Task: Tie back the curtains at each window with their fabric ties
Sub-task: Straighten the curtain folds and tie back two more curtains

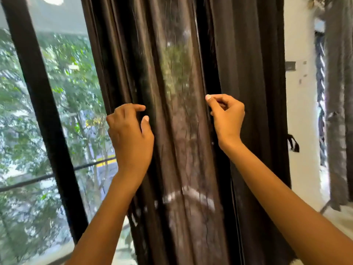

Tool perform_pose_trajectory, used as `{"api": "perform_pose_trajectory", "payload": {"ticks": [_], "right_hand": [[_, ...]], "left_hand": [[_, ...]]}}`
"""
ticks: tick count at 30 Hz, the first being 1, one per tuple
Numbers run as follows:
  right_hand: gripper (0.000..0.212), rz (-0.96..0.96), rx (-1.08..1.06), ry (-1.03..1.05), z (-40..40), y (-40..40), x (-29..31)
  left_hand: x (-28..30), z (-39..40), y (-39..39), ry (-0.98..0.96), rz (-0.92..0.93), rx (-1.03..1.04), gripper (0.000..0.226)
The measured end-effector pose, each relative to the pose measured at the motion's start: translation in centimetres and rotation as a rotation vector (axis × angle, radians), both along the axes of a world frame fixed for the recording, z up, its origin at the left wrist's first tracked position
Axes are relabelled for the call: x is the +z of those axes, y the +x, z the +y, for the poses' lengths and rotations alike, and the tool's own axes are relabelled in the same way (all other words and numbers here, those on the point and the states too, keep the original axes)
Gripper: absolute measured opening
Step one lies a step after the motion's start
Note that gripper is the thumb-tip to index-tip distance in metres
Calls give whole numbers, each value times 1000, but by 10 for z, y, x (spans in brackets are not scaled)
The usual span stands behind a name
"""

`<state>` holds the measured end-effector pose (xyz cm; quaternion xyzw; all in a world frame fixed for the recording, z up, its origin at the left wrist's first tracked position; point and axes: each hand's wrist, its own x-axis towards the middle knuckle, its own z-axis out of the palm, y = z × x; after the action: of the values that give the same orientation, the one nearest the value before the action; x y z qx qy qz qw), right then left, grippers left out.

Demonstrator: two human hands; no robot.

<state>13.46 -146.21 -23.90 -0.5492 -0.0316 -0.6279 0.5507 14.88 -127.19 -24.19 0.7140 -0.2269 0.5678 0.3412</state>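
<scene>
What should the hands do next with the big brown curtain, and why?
Probably squeeze the folds together into one bunch. The left hand lies against the left side of the sheer curtain, while the right hand pinches its right edge, so the fabric hangs loose between them. A dark fabric tie hangs by the wall, unused; bunching likely comes first.

A home: dark curtains [172, 92] beside a tall window [57, 111].
</scene>
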Motion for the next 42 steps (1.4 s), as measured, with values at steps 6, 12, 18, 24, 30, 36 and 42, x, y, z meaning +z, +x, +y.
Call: {"api": "perform_pose_trajectory", "payload": {"ticks": [6, 12, 18, 24, 30, 36, 42], "right_hand": [[13, -49, 50, -11, -38, 58, 73], [19, -17, -95, -142, -82, 121, 157], [54, 242, -270, -401, -103, 174, 206], [66, 276, -385, -497, -107, 201, 225], [44, 213, -412, -552, -104, 203, 251], [26, 168, -392, -505, -93, 201, 276], [23, 178, -405, -511, -76, 207, 285]], "left_hand": [[69, -28, 52, 48, -113, 177, 25], [142, -51, 95, 90, -158, 456, 30], [185, -60, 118, 83, -85, 677, 49], [200, -67, 125, 69, 61, 901, 54], [213, -63, 122, -6, 4, 762, 42], [223, -59, 121, -2, -90, 549, 47], [233, -63, 130, -1, -116, 411, 58]]}}
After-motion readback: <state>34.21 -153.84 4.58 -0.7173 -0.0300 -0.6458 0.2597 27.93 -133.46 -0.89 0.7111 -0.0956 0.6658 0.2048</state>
